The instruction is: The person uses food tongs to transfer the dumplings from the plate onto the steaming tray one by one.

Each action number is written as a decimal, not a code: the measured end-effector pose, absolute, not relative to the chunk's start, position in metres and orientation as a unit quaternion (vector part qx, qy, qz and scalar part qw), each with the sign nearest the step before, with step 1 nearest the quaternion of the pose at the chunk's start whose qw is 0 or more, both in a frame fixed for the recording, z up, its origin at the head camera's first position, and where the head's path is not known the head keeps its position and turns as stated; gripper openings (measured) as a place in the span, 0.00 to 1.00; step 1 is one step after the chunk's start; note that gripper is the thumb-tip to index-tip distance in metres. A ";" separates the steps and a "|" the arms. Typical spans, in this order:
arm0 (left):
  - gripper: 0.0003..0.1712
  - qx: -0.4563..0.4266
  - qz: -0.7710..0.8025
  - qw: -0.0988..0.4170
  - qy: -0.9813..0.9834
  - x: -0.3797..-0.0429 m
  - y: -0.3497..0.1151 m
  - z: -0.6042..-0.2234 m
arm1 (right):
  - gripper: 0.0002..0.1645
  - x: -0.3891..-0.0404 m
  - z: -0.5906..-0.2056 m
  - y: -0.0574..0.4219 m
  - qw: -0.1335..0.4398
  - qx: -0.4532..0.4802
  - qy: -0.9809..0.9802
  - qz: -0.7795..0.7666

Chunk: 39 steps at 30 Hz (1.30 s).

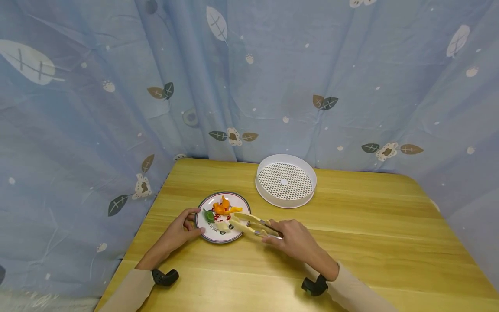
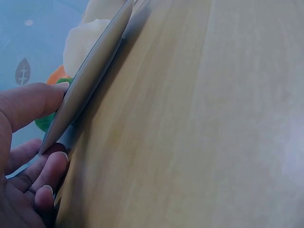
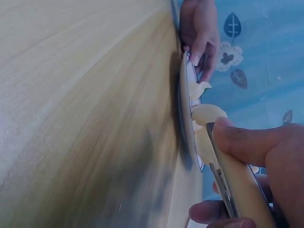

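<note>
A round white plate (image 1: 218, 238) with dark rim lines sits on the wooden table. My left hand (image 1: 180, 232) pinches its left rim, thumb on top and fingertips at the underside in the left wrist view. On the plate lie curled orange pieces (image 1: 221, 209), a green piece (image 1: 209, 216) and a pale piece (image 1: 222, 226). My right hand (image 1: 294, 239) holds tongs (image 1: 246, 229) with pale yellow ends and metal handles. The tongs' arms are spread, their tips over the plate's right side by the pale piece.
A white round sieve tray (image 1: 286, 202) with a perforated base stands behind and right of the plate. The table (image 1: 374, 225) extends far to the right. A blue patterned curtain (image 1: 273, 73) hangs along the table's back and left edges.
</note>
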<state>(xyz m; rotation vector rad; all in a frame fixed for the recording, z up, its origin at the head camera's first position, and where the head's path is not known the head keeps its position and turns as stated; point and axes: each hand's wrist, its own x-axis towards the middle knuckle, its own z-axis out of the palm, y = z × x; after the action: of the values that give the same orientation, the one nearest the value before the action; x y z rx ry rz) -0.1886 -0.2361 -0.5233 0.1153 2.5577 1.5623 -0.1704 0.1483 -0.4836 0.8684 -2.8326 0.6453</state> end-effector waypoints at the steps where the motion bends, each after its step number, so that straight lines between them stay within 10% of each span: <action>1: 0.38 0.040 0.520 0.070 0.850 -0.189 -0.236 -0.524 | 0.20 -0.170 -0.484 0.149 0.056 0.286 -0.932 0.214; 33: 0.39 0.043 0.517 0.072 0.852 -0.189 -0.236 -0.522 | 0.37 -0.176 -0.468 0.164 0.068 0.282 -0.915 0.281; 39: 0.41 0.039 0.520 0.077 0.850 -0.189 -0.236 -0.522 | 0.28 -0.179 -0.461 0.169 0.088 0.279 -0.909 0.297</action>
<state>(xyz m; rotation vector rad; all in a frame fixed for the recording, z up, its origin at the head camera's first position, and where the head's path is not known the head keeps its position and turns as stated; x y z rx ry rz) -0.1887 -0.2362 -0.5222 0.1175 2.5466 1.5588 -0.1788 0.1693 -0.4611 0.8307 -2.7051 0.8835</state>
